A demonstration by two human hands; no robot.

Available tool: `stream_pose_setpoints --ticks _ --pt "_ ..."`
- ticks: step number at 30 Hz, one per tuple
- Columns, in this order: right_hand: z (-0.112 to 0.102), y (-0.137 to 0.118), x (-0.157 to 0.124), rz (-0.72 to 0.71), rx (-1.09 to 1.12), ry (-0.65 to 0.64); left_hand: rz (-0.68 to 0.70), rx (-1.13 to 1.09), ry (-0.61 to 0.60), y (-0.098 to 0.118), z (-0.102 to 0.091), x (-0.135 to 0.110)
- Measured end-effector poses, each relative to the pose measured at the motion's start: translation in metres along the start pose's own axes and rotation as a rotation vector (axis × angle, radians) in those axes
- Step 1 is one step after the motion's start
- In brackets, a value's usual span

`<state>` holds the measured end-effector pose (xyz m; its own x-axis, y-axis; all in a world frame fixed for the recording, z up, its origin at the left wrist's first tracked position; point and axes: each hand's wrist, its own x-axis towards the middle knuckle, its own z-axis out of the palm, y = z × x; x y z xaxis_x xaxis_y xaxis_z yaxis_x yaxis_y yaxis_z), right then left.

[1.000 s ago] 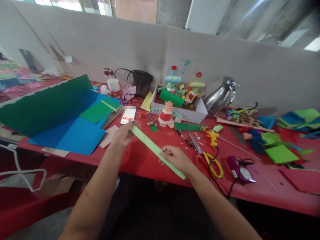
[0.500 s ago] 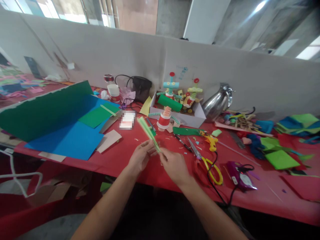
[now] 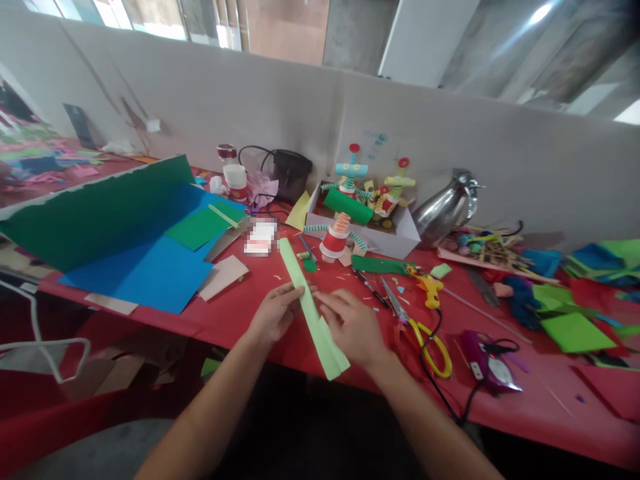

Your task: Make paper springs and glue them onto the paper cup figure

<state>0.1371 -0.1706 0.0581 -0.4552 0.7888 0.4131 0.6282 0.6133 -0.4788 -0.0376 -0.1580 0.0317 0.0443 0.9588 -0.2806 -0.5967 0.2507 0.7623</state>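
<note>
A pale green folded paper strip (image 3: 306, 303) slants across the space before me, over the red table's front edge. My left hand (image 3: 276, 310) is closed on its left edge, thumb lying on top of the paper. At the right edge, my right hand (image 3: 350, 327) has bent fingers against the paper, beside a loose flap near the lower end; its exact grip is partly hidden. Beyond the strip stands a red-and-white paper cup figure (image 3: 335, 241) with spring-like folded paper arms. Scissors with yellow and red handles (image 3: 431, 347) lie right of my right hand.
A yellow glue gun (image 3: 429, 290) with a black cable lies behind the scissors. Paper figures stand in a white box (image 3: 395, 243); a steel jug (image 3: 445, 207) is beside it. Blue card (image 3: 145, 280) covers the left, coloured felt (image 3: 575, 330) the right. A purple device (image 3: 487, 363) sits near the front.
The green strip has turned from nearly edge-on to broad side up, its lower end now showing below my hands. My right hand's fingers have shifted along its edge. The view has swung slightly left.
</note>
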Motion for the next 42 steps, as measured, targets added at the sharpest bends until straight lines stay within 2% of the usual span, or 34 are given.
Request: stream_pose_setpoints --ticks 2,6,8,12,14,19,23,26,30,35,37,40,42 --pt "0.004 0.014 0.01 0.038 0.266 0.012 0.034 -0.002 -0.021 0.0 -0.002 0.004" --pt "0.028 0.028 0.033 0.394 0.717 -0.026 0.173 0.035 -0.091 -0.004 -0.001 0.015" --pt "0.038 0.03 0.042 0.497 0.832 -0.055 0.219 0.043 -0.099 -0.005 -0.001 0.02" --pt "0.045 0.032 0.046 0.532 0.958 -0.142 0.233 0.08 -0.069 -0.004 -0.003 0.025" --pt "0.046 0.033 0.043 0.514 0.956 -0.142 0.253 0.115 -0.041 -0.003 -0.003 0.025" --pt "0.056 0.033 0.041 0.473 0.867 -0.049 0.295 0.145 -0.019 -0.008 -0.002 0.024" --pt "0.061 0.027 0.044 0.478 1.017 -0.146 0.229 0.132 0.007 -0.011 -0.003 0.026" --pt "0.061 0.021 0.039 0.543 1.033 -0.192 0.209 0.089 0.102 -0.002 -0.005 0.032" --pt "0.054 0.012 0.019 0.551 0.973 -0.239 0.209 0.026 0.306 0.016 -0.005 0.038" --pt "0.038 -0.001 -0.013 0.501 0.833 -0.187 0.215 0.004 0.297 0.025 -0.003 0.036" --pt "0.033 -0.006 -0.03 0.54 0.812 -0.201 0.235 -0.029 0.371 0.034 -0.009 0.036" --pt "0.027 -0.01 -0.057 0.603 0.809 -0.306 0.287 -0.052 0.479 0.057 -0.022 0.037" --pt "0.021 -0.009 -0.068 0.586 0.75 -0.326 0.232 0.006 0.383 0.064 -0.024 0.032"
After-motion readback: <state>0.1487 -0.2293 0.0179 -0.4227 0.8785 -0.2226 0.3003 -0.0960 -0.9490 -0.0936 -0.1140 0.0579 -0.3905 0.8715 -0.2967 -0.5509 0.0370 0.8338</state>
